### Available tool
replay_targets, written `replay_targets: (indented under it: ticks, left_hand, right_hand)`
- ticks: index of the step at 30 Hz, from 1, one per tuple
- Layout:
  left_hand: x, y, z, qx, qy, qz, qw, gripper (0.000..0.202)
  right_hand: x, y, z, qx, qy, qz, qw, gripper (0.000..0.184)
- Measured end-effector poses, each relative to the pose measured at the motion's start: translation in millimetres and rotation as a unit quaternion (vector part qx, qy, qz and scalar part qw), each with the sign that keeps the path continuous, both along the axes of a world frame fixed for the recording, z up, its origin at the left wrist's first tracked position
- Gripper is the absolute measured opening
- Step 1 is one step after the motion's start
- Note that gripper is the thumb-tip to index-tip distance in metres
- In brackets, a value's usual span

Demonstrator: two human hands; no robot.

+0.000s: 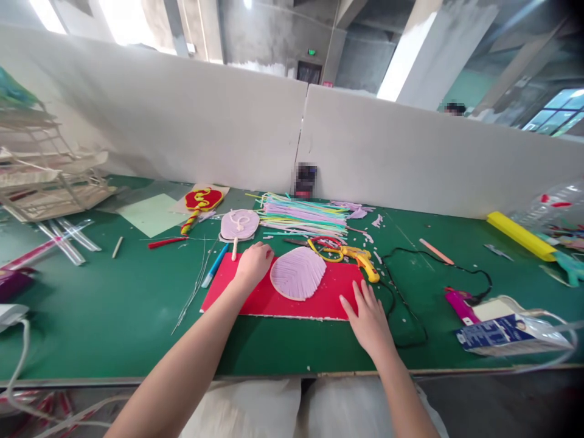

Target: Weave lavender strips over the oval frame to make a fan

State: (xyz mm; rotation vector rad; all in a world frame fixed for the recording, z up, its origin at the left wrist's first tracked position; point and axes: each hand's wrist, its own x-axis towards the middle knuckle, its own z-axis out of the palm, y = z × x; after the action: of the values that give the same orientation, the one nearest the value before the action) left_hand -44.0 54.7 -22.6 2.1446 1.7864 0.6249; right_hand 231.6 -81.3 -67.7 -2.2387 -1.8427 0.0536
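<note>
Two bare hands are over the red board, one near each end. The left hand [255,264] has bent fingers, and we see its back, so I cannot tell if it has something small under it. It is beside the round purple piece [298,274], with a small bit of red showing between them. The right hand [367,316] is spread out flat and has nothing in it. Its fingers reach over the right end of the red board [335,304].

The round purple piece lies flat near the middle of the board. It is made of many thin strips that slant like the lines on a leaf, and a pale edge goes around part of it.

Just behind it are yellow scissors [335,248] and a yellow glue gun [365,263]. Farther back, lots of purple, green and yellow strips [305,218] lie in a big pile. Small purple scraps [377,221] are to the right of the pile.

To the left of the pile is a little purple fan [241,224] with a curly shape on it, and past that is a red fan [205,198] with yellow curls. A blue pen [214,266] lies by the board's left side. Everything here sits on a green table [114,328].
</note>
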Motion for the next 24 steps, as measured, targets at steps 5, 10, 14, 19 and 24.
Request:
replay_targets:
  ticks: [5,10,14,19,24]
  left_hand:
    - [1.4,-0.9,1.0,0.005,0.035,-0.003,0.999,0.023]
    - [3.4,3.1,-6.7,0.022,0.023,-0.010,0.999,0.022]
    - [7.0,5.3,-13.5,0.030,-0.010,-0.040,0.999,0.021]
    - [8.5,6.5,-19.8,0.037,-0.056,-0.084,0.994,0.015]
    - [6.7,8.2,-22.9,0.036,-0.083,-0.088,0.992,0.013]
  right_hand:
    - [6.0,4.5,7.7,0.019,0.005,0.013,1.000,0.063]
    - [36.5,30.2,26.7,0.087,-0.003,-0.026,0.996,0.046]
    - [56.4,61.2,31.3,0.080,-0.043,-0.069,0.993,0.038]
    - [66.9,81.8,23.9,0.049,-0.059,-0.065,0.995,0.029]
    - [89.5,86.7,24.5,0.044,-0.061,-0.089,0.993,0.029]
